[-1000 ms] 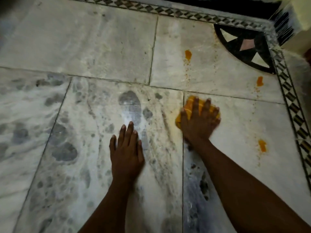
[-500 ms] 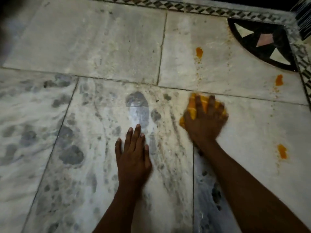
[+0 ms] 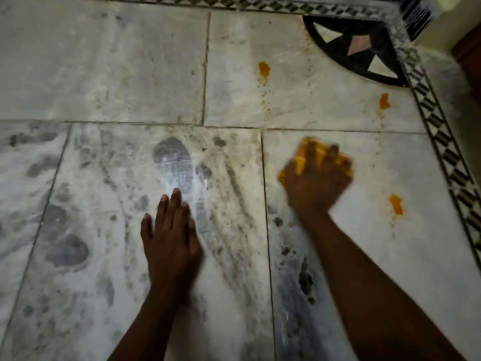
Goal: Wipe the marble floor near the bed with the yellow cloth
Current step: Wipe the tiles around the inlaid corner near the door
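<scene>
The marble floor [image 3: 109, 69] fills the view, pale slabs with grey smears and dusty prints. My right hand [image 3: 316, 185] presses the crumpled yellow cloth [image 3: 299, 162] flat on the right-hand slab, just right of a slab joint; the cloth shows between and beside the fingers, and the hand is blurred. My left hand [image 3: 170, 230] lies palm down on the middle slab with fingers spread slightly, holding nothing. Three orange stains mark the right slabs: a far stain [image 3: 264, 69], a stain near the border [image 3: 384, 101] and a stain right of the cloth [image 3: 396, 204].
A black-and-white patterned border strip [image 3: 442, 136] runs along the top and right edges. A dark corner inlay [image 3: 356, 48] with pale and pink triangles sits at the top right. Beyond the border, a pale wall and brown wood [image 3: 468, 48] show at the far right.
My right hand has slid the cloth to the right, off the slab joint and onto the right slab. The left hand stays planted. The camera view has shifted slightly.
</scene>
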`<move>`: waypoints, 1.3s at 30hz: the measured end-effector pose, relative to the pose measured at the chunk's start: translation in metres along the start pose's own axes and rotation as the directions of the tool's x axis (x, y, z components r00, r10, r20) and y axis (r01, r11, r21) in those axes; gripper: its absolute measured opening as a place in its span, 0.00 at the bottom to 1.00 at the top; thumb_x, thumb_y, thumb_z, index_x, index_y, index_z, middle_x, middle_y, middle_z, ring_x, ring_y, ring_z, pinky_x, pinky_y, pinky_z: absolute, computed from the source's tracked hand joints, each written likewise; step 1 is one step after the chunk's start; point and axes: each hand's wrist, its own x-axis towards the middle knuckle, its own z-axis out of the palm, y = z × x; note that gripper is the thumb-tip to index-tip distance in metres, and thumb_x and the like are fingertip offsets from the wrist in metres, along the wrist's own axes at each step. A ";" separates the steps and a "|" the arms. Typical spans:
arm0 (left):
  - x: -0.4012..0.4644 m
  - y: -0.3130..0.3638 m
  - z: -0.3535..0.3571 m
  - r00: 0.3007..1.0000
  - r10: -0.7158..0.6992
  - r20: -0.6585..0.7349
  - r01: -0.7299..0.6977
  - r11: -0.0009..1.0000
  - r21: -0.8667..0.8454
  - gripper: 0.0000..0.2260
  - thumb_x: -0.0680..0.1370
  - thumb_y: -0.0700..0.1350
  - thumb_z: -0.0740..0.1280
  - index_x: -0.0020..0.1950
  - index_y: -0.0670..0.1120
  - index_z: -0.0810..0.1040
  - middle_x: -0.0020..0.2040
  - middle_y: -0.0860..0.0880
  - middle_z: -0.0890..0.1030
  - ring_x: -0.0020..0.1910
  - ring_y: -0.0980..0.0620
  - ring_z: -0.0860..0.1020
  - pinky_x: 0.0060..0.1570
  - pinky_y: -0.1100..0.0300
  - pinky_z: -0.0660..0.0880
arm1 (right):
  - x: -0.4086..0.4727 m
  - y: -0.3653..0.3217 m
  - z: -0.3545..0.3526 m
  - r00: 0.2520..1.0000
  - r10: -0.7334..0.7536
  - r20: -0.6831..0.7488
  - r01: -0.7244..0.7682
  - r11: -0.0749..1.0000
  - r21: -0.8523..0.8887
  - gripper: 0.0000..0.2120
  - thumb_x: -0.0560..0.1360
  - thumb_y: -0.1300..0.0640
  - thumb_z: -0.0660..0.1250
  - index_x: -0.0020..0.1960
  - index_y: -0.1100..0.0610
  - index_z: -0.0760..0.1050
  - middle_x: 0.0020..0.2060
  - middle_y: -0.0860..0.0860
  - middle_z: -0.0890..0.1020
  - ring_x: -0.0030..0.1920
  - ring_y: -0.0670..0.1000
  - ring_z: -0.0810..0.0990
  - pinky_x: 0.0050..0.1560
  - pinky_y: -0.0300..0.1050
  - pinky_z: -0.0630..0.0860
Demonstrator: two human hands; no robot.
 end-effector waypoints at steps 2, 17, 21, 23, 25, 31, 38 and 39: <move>0.001 -0.001 -0.001 1.000 0.000 -0.005 0.000 1.000 -0.005 0.22 0.85 0.49 0.56 0.78 0.48 0.72 0.85 0.53 0.62 0.85 0.53 0.58 0.81 0.42 0.53 | -0.028 -0.046 0.005 0.972 -0.233 -0.023 0.234 0.971 0.054 0.30 0.81 0.40 0.56 0.81 0.45 0.65 0.82 0.62 0.64 0.80 0.73 0.58 0.78 0.73 0.54; 0.187 0.005 0.025 0.992 0.124 -0.022 -0.123 0.991 0.050 0.28 0.84 0.53 0.51 0.84 0.48 0.63 0.86 0.48 0.60 0.85 0.44 0.59 0.81 0.39 0.56 | -0.009 -0.067 0.016 0.924 -0.381 -0.037 0.382 0.922 0.068 0.33 0.79 0.37 0.58 0.82 0.45 0.63 0.83 0.61 0.61 0.80 0.73 0.59 0.79 0.73 0.54; 0.183 0.004 0.026 0.994 0.107 -0.025 -0.107 0.994 0.020 0.26 0.85 0.54 0.51 0.84 0.50 0.64 0.85 0.52 0.60 0.85 0.49 0.56 0.83 0.41 0.52 | -0.094 0.016 -0.025 0.754 -0.656 0.048 0.655 0.755 0.028 0.32 0.79 0.36 0.60 0.82 0.39 0.62 0.83 0.56 0.61 0.83 0.67 0.57 0.77 0.71 0.60; 0.185 0.005 0.024 0.996 0.091 -0.013 -0.091 0.996 -0.001 0.26 0.85 0.54 0.50 0.84 0.51 0.63 0.86 0.53 0.58 0.86 0.51 0.54 0.84 0.42 0.50 | -0.063 0.046 -0.024 0.819 -0.567 0.084 0.573 0.817 -0.068 0.33 0.79 0.35 0.57 0.82 0.41 0.61 0.83 0.58 0.60 0.82 0.69 0.58 0.75 0.74 0.62; 0.184 0.005 0.026 0.996 0.085 -0.003 -0.085 0.996 0.010 0.27 0.85 0.54 0.50 0.85 0.52 0.61 0.86 0.54 0.57 0.86 0.52 0.52 0.84 0.44 0.48 | -0.007 0.023 -0.003 0.966 -0.250 0.064 0.255 0.963 -0.085 0.36 0.78 0.33 0.55 0.83 0.42 0.59 0.84 0.61 0.58 0.80 0.74 0.57 0.75 0.75 0.60; 0.187 0.006 0.027 0.997 0.072 -0.028 -0.072 0.997 0.002 0.28 0.83 0.52 0.52 0.84 0.49 0.64 0.85 0.52 0.60 0.85 0.50 0.57 0.83 0.44 0.52 | 0.029 -0.120 0.028 0.914 -0.402 0.058 0.400 0.916 0.037 0.34 0.79 0.34 0.56 0.84 0.41 0.58 0.85 0.58 0.55 0.83 0.70 0.52 0.80 0.70 0.50; 0.190 0.007 0.021 0.998 0.040 0.052 -0.040 0.999 0.002 0.28 0.83 0.52 0.51 0.85 0.52 0.59 0.86 0.56 0.54 0.86 0.53 0.52 0.84 0.44 0.51 | 0.046 -0.011 -0.004 0.939 -0.314 0.143 0.325 0.944 -0.059 0.33 0.80 0.34 0.50 0.84 0.39 0.54 0.86 0.54 0.52 0.83 0.68 0.53 0.77 0.75 0.55; 0.189 0.007 0.021 0.998 0.034 0.051 -0.035 0.999 0.010 0.28 0.83 0.52 0.51 0.86 0.52 0.59 0.87 0.56 0.54 0.86 0.53 0.52 0.84 0.44 0.50 | 0.068 -0.033 0.004 0.989 -0.083 0.121 0.088 0.995 -0.037 0.35 0.79 0.33 0.47 0.84 0.40 0.53 0.86 0.56 0.51 0.83 0.70 0.51 0.78 0.75 0.51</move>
